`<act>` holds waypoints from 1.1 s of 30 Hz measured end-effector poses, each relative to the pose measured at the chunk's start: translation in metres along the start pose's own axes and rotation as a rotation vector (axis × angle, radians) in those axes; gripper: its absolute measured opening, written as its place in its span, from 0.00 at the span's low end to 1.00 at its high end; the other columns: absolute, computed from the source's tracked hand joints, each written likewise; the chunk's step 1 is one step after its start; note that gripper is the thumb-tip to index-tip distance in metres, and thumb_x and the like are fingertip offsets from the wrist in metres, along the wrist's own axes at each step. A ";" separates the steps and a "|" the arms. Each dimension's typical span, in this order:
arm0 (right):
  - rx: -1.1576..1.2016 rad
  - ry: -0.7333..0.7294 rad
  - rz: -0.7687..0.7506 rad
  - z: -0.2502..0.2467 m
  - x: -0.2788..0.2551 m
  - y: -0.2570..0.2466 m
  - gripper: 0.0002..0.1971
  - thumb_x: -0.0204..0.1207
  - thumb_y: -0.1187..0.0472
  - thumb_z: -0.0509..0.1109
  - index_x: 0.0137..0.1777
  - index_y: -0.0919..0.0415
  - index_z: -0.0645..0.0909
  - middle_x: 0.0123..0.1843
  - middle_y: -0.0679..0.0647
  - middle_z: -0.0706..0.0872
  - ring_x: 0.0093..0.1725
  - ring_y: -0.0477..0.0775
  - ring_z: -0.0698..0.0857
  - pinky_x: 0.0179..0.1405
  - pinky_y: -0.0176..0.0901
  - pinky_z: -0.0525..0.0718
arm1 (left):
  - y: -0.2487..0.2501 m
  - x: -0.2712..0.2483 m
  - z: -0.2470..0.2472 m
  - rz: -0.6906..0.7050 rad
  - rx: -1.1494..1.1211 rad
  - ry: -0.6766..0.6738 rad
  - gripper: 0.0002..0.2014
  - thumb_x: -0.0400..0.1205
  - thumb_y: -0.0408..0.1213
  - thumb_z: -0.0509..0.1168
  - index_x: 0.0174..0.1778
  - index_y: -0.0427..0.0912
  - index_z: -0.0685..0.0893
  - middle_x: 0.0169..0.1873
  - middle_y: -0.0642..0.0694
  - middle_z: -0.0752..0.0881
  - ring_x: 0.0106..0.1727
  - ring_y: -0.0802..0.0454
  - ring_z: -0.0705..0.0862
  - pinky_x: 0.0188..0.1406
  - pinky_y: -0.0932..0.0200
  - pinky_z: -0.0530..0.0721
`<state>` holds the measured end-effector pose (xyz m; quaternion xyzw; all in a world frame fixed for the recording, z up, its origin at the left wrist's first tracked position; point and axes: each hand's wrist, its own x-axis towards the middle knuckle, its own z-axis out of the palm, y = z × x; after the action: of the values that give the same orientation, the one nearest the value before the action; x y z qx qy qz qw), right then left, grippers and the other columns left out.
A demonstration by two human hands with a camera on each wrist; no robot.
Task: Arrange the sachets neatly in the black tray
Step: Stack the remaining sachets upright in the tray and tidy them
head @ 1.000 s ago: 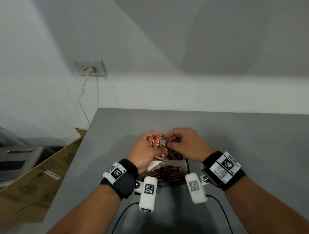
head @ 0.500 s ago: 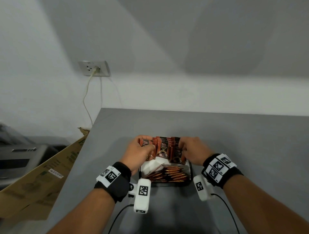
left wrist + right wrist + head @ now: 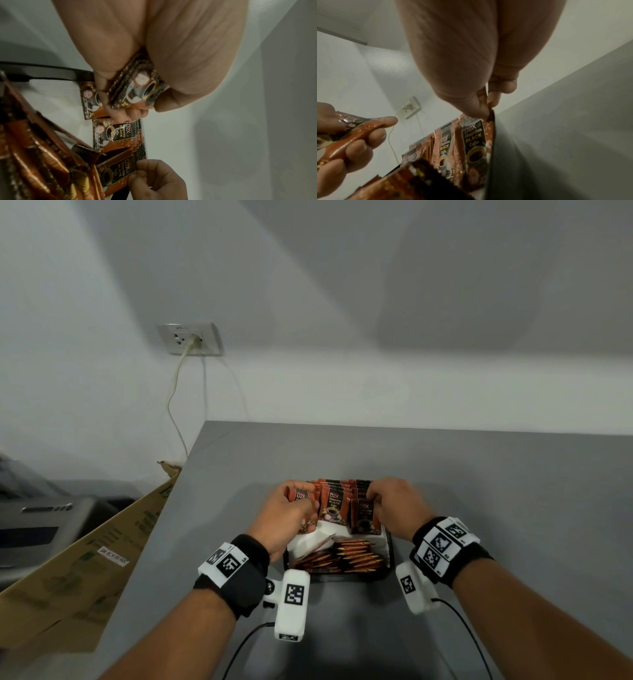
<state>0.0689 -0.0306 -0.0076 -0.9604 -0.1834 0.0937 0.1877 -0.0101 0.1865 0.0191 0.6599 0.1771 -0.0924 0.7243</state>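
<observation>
Left hand [image 3: 286,517] curled round one coffee sachet [image 3: 137,89], pinched between thumb and fingers, raised just off the left end of the upright row [image 3: 337,501]. Right hand [image 3: 394,508] at the row's right end, thumb and forefinger nipping the top edge of the end sachet [image 3: 475,139]. Rest of that hand's fingers hidden behind its own palm in the right wrist view.

Upright row packed along the far side of the black tray [image 3: 388,556], labels facing the camera. Tray rim mostly covered: only the near and right edges peeking out in the head view, left edge lost behind the left wrist. Nearer in the tray, a heap of slim copper stick packets [image 3: 342,556] lying flat, blurred and cropped in both wrist views. Something white [image 3: 308,539] tucked under the left hand, hard to make out. Grey table [image 3: 479,474] underneath, wall socket [image 3: 188,338] with a plugged cord behind, cardboard box [image 3: 85,559] cut off at the left.
</observation>
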 end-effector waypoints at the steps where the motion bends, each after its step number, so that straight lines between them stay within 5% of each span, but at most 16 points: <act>1: 0.013 0.010 0.001 -0.001 -0.001 0.000 0.11 0.79 0.68 0.68 0.57 0.56 0.86 0.57 0.53 0.84 0.55 0.54 0.83 0.57 0.48 0.85 | 0.000 0.000 0.000 -0.015 -0.025 -0.003 0.19 0.79 0.17 0.58 0.62 0.37 0.81 0.42 0.37 0.85 0.39 0.44 0.83 0.37 0.53 0.85; 6: 0.151 0.163 -0.037 -0.020 -0.008 -0.010 0.07 0.77 0.62 0.72 0.52 0.53 0.86 0.47 0.44 0.84 0.47 0.43 0.81 0.51 0.38 0.82 | -0.002 0.000 0.003 0.032 -0.041 -0.046 0.19 0.80 0.16 0.62 0.60 0.40 0.85 0.48 0.32 0.90 0.44 0.43 0.91 0.50 0.41 0.90; 8: 0.335 0.146 -0.068 -0.033 -0.012 -0.027 0.07 0.76 0.60 0.74 0.53 0.50 0.88 0.44 0.38 0.85 0.45 0.35 0.83 0.45 0.24 0.78 | 0.000 0.000 0.009 0.085 -0.032 -0.071 0.21 0.77 0.15 0.68 0.62 0.40 0.85 0.51 0.33 0.91 0.46 0.44 0.90 0.53 0.43 0.90; 10: 0.470 0.064 -0.095 -0.041 -0.014 -0.045 0.09 0.76 0.59 0.76 0.55 0.48 0.89 0.45 0.38 0.89 0.45 0.33 0.86 0.45 0.20 0.79 | 0.002 0.002 0.015 0.121 -0.040 -0.092 0.23 0.75 0.14 0.71 0.63 0.37 0.84 0.48 0.36 0.91 0.45 0.45 0.89 0.50 0.49 0.89; 15: 0.483 0.054 -0.107 -0.048 -0.003 -0.055 0.08 0.73 0.65 0.77 0.45 0.50 0.90 0.40 0.45 0.91 0.40 0.40 0.88 0.44 0.30 0.85 | 0.008 0.005 0.013 0.157 -0.028 -0.030 0.22 0.74 0.18 0.74 0.62 0.35 0.81 0.43 0.40 0.90 0.41 0.47 0.89 0.42 0.53 0.89; 19: 0.339 0.004 -0.042 -0.039 0.012 -0.049 0.11 0.76 0.67 0.74 0.44 0.48 0.86 0.43 0.46 0.90 0.43 0.44 0.88 0.40 0.31 0.83 | 0.007 0.008 -0.009 0.111 -0.022 0.206 0.10 0.83 0.26 0.68 0.56 0.41 0.81 0.35 0.43 0.85 0.27 0.54 0.84 0.26 0.60 0.84; 25: 0.156 -0.153 -0.023 -0.012 0.025 -0.051 0.13 0.77 0.70 0.71 0.43 0.48 0.84 0.42 0.43 0.86 0.44 0.46 0.87 0.49 0.43 0.89 | -0.001 0.008 -0.025 0.065 -0.005 0.224 0.10 0.83 0.23 0.65 0.58 0.37 0.79 0.37 0.39 0.83 0.31 0.48 0.80 0.30 0.55 0.81; 33: 0.060 -0.120 0.011 0.002 0.031 -0.051 0.11 0.78 0.70 0.67 0.47 0.52 0.85 0.51 0.51 0.87 0.47 0.53 0.86 0.50 0.51 0.90 | -0.012 0.008 -0.027 0.014 0.019 0.177 0.10 0.82 0.25 0.66 0.58 0.36 0.81 0.35 0.39 0.85 0.30 0.52 0.82 0.29 0.56 0.81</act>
<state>0.0809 0.0258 0.0072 -0.9479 -0.1862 0.1575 0.2048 -0.0108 0.2128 0.0033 0.6735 0.2350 -0.0304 0.7002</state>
